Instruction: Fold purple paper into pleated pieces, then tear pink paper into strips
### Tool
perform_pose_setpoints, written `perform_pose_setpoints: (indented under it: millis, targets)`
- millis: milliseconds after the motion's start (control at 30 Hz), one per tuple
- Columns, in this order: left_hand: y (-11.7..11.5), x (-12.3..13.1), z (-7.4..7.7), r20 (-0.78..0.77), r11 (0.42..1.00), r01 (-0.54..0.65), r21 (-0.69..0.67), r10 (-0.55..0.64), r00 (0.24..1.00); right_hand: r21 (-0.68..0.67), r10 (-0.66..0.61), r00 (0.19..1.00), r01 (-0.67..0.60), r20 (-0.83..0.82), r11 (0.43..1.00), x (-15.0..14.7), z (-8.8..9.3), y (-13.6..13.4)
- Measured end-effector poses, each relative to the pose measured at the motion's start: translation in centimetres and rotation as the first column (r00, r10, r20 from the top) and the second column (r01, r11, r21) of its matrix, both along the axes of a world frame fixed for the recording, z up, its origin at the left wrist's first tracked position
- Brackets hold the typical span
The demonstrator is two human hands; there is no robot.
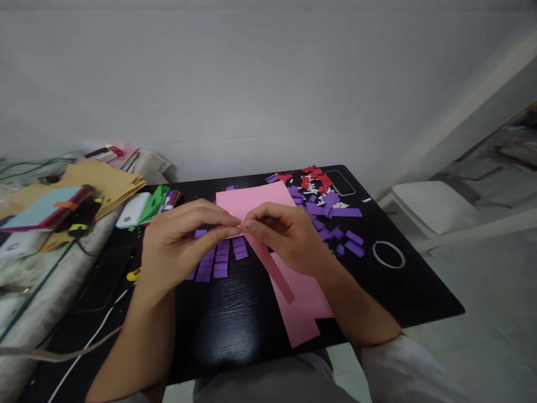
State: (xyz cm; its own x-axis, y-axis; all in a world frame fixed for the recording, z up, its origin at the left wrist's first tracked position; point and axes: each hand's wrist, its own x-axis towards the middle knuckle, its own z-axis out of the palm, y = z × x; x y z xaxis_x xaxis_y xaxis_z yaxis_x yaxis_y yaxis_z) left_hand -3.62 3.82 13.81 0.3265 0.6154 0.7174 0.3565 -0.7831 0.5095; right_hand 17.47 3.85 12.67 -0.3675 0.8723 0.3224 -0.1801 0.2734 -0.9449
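Over the middle of the black table, my left hand and my right hand meet at the fingertips. Both pinch the upper end of a narrow pink paper strip, which hangs down toward the lower right. Behind and below my hands lie pink sheets, partly covered by my right hand and forearm. Rows of small purple paper pieces are beside my left hand. More purple pieces are scattered past my right hand.
Red paper scraps and white bits lie at the back right, near a ring. On the left are green strips, brown envelopes, a yellow cutter and cables. A white stool stands beyond the table.
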Motion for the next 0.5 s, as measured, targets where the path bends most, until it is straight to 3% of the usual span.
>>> perform_pose_setpoints:
  millis: [500]
  targets:
    - [-0.25,-0.31,0.38,-0.081,1.000,0.021,-0.004,-0.021,0.996,-0.032,-0.012,1.000,0.012,0.008,0.999,-0.08,-0.04,-0.04]
